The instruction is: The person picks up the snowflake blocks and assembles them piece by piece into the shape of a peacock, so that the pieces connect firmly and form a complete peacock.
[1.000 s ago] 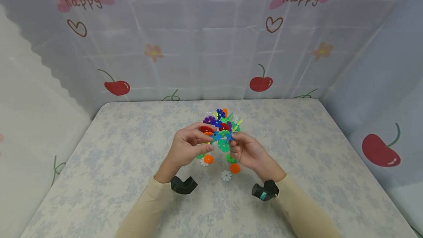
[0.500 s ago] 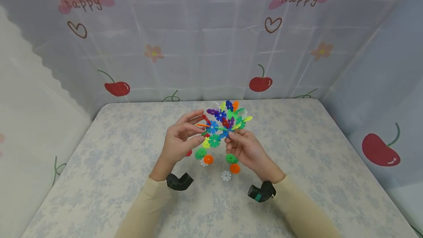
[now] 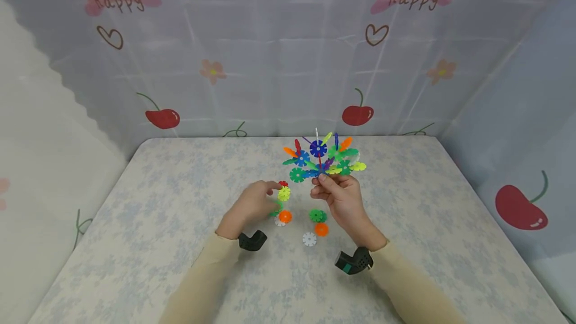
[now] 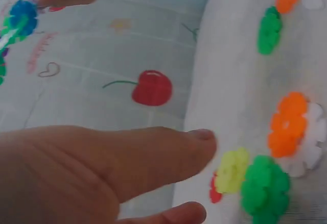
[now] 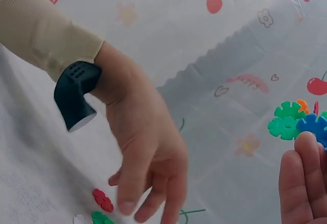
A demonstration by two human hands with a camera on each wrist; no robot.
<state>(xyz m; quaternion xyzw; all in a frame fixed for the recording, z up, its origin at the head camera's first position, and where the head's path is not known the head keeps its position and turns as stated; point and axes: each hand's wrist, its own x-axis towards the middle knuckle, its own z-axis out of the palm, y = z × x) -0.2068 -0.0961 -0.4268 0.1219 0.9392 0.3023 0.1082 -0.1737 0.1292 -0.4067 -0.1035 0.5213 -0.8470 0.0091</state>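
My right hand (image 3: pixel 344 201) pinches a cluster of joined, notched plastic snowflake discs (image 3: pixel 318 149) above the table. The cluster fans out in blue, green, red, orange, purple, yellow and white. Over the loose discs my left hand (image 3: pixel 249 206) reaches down with its fingers apart; the left wrist view shows nothing between thumb and finger. Closest to it lie a yellow disc (image 3: pixel 284 194), a red disc (image 3: pixel 283 184) and a green disc (image 4: pixel 265 188), the last partly covered by the hand in the head view. The right wrist view shows the left hand's fingers (image 5: pixel 133 183) pointing downward.
An orange disc (image 3: pixel 285 216) overlaps a white disc on the patterned tabletop (image 3: pixel 180 189). To the right lie green discs (image 3: pixel 316 215), another orange disc (image 3: pixel 321 229) and a single white disc (image 3: pixel 309 239). A printed curtain (image 3: pixel 279 64) closes off the back.
My left hand has left the cluster and moved down to the loose discs. The right hand keeps hold of the cluster, which has turned and shifted to the right.
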